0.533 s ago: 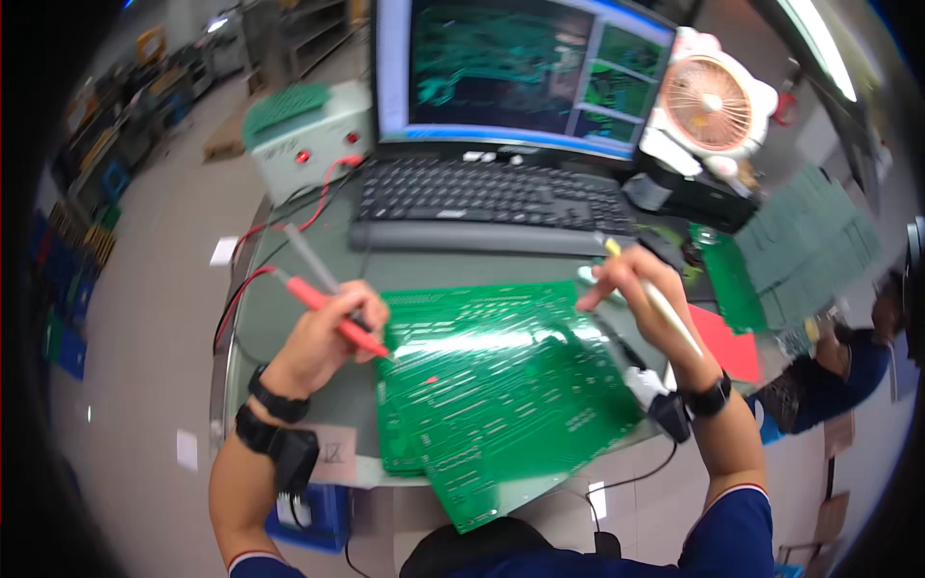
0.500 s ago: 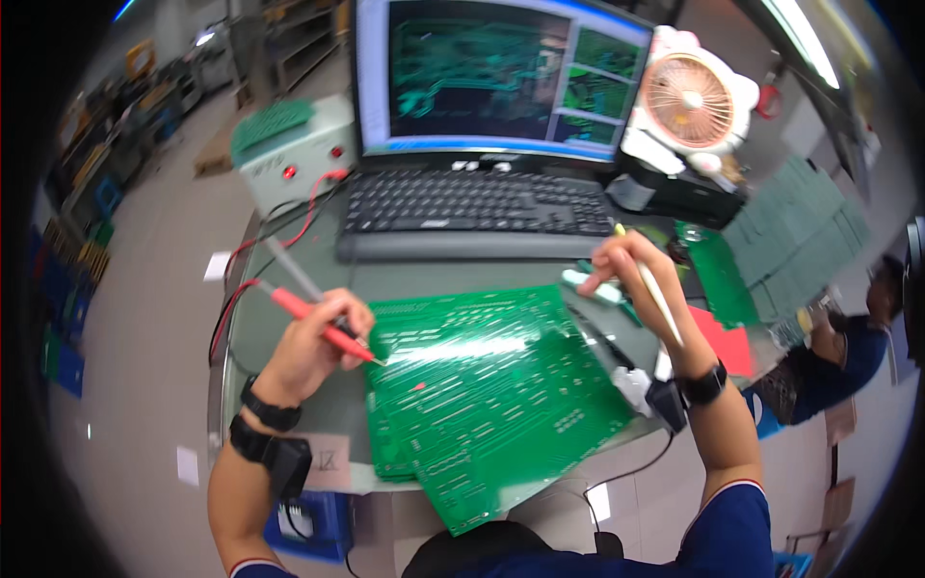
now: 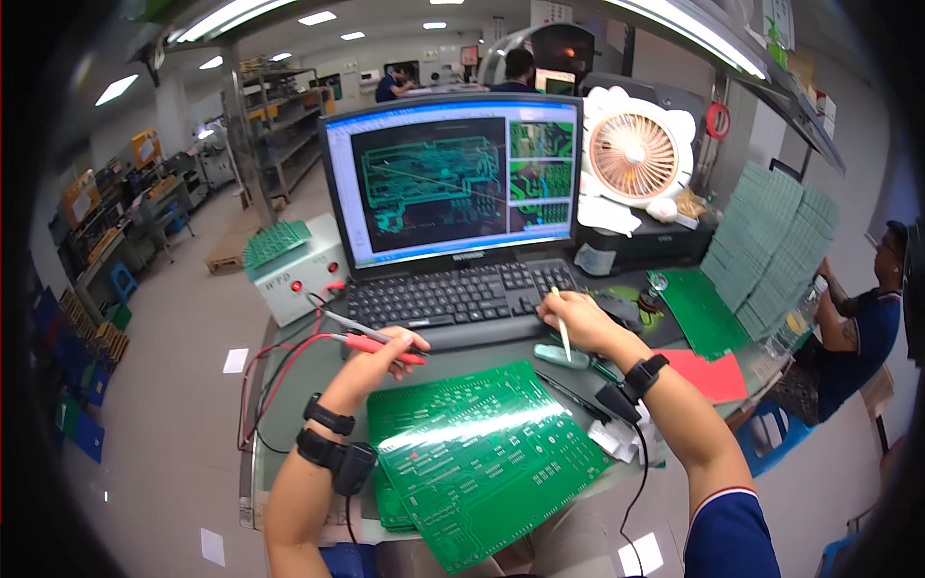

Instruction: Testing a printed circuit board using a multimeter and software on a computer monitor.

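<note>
My left hand is closed around a red test probe and a grey-black test probe, both held side by side near the keyboard's front edge. Below their tips lies a large green circuit board, with more green board edge showing under its left side. A thin cream-coloured stick, pen-like, is held in my right hand. That hand is at the number-pad end of a black keyboard; whether a finger presses a key cannot be made out.
Behind the keyboard stands a monitor showing a board layout. At left is a white box with red sockets; at right, a fan, stacked green boards and a red sheet. A seated person is at far right.
The view has tilted upward. My left hand has lifted the red probe's tip off the board. My right hand has gone from beside the board to the keyboard's right end.
</note>
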### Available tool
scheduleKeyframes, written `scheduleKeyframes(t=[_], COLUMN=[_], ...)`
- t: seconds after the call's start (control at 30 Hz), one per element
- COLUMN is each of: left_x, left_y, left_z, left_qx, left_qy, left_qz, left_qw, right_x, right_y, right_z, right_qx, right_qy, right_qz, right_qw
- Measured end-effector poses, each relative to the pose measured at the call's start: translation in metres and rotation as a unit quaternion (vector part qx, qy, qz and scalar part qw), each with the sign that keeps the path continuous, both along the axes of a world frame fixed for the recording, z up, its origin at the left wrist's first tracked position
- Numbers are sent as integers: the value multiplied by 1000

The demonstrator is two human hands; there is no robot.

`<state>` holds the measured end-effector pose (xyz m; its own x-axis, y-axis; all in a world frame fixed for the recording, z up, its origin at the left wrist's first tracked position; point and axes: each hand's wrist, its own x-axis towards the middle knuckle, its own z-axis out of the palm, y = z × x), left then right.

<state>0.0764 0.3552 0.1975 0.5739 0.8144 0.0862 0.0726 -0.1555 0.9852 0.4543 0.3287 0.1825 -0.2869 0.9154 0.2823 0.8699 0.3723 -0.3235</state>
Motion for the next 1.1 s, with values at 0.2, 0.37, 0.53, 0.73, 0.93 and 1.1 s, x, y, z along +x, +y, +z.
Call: scheduleKeyframes(t=[0.2,0.37,0.53,0.73,0.93,1.1], left_x=[0,-10,-50,-72,-37,-17], left_y=[13,7,-11,-35,-11,30], left_z=[-13,-8,13,37,3,-40], left_qx=[-1,57,60,9,63,154], left_qy=[45,129,209,188,88,62], left_qz=[-7,-43,-51,-26,-9,-6], left_qw=[999,989,975,982,994,986], right_x=[-26,-50,-54,-61,-64,-77], right_y=[-55,-141,-190,-208,-227,-244], right_z=[31,35,29,18,2,-4], right_qx=[0,-77,-68,-90,-10,31], right_qy=[61,8,-12,-40,-35,-26], right_qz=[50,151,172,183,155,141], right_qw=[997,986,983,978,987,989])
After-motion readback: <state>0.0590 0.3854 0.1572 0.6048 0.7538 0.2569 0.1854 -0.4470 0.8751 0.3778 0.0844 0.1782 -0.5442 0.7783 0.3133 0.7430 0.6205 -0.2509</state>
